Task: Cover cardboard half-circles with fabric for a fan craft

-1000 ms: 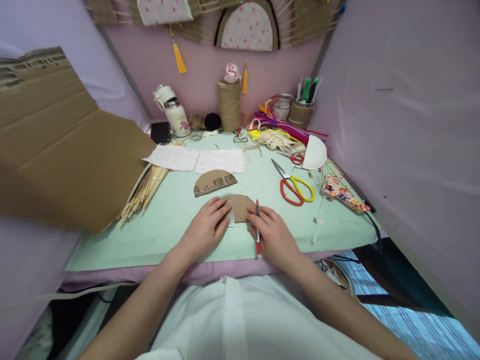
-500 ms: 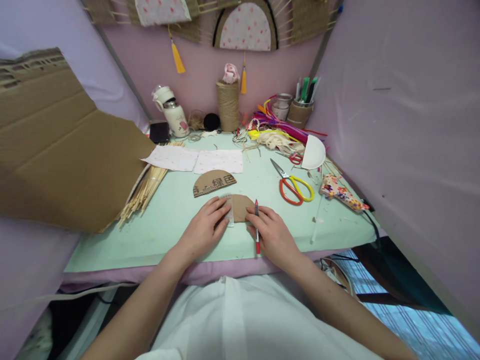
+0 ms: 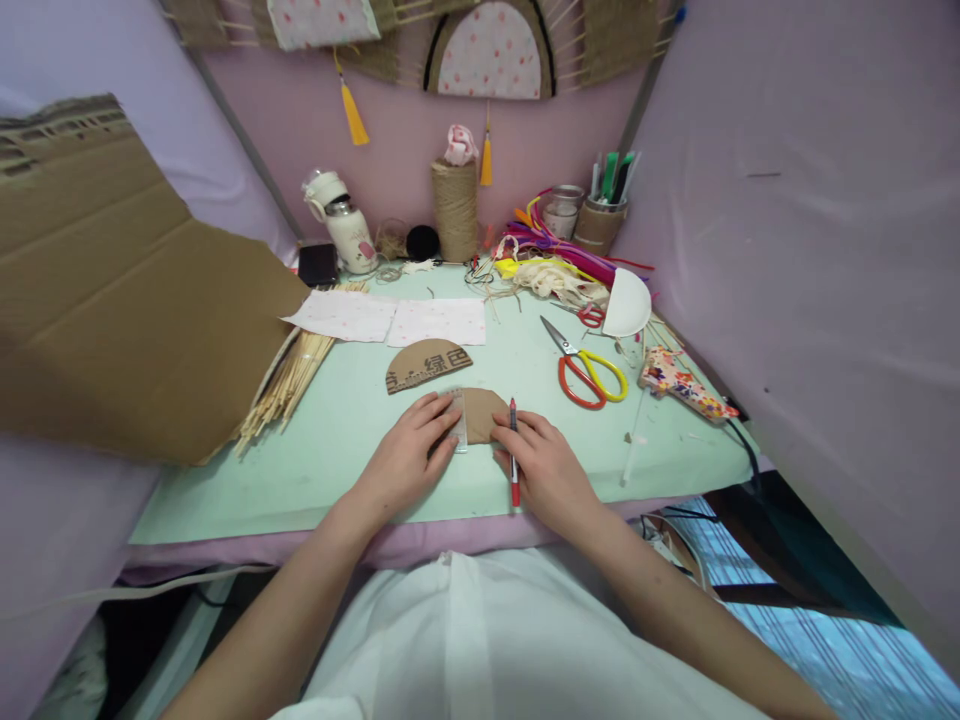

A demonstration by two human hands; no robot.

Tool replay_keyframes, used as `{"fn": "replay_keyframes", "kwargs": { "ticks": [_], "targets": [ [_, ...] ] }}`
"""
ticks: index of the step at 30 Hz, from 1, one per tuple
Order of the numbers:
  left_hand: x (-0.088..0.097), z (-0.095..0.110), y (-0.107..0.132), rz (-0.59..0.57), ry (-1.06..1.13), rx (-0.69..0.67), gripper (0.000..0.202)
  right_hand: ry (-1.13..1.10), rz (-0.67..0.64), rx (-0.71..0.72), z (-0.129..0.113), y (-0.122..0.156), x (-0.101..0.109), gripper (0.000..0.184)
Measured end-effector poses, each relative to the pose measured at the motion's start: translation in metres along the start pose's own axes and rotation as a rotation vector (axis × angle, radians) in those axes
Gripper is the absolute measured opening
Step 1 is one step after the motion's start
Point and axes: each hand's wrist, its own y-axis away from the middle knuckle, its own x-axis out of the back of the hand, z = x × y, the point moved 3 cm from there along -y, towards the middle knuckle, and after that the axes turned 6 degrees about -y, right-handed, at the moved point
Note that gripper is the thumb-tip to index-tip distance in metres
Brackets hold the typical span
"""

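My left hand (image 3: 411, 440) rests over a clear ruler (image 3: 460, 430), its fingertips holding the ruler down across a half-round piece of brown cardboard (image 3: 484, 415). The ruler's left part is hidden beneath the fingers. On the other side, my right hand (image 3: 546, 462) keeps a pen (image 3: 514, 470) with a red end between its fingers, the pen pointing towards me and away. Its fingertips touch the right edge of that cardboard. Just behind lies a second cardboard half-disc (image 3: 429, 366) with dark printed characters.
Scissors (image 3: 581, 365) with red and yellow handles and a patterned glue gun (image 3: 686, 385) lie to the right. White cloth pieces (image 3: 436, 322) are behind. At left, a large cardboard sheet (image 3: 150, 300) leans over thin sticks (image 3: 289, 385). Twine (image 3: 454, 212) stands at the back.
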Motion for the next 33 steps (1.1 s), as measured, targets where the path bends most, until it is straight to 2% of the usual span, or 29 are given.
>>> {"fn": "replay_keyframes", "kwargs": {
  "ticks": [33],
  "targets": [
    [-0.0012, -0.0028, 0.0002, -0.013, 0.029, 0.017, 0.041, -0.002, -0.007, -0.009, 0.0019, 0.0008, -0.0022, 0.022]
  ]
}}
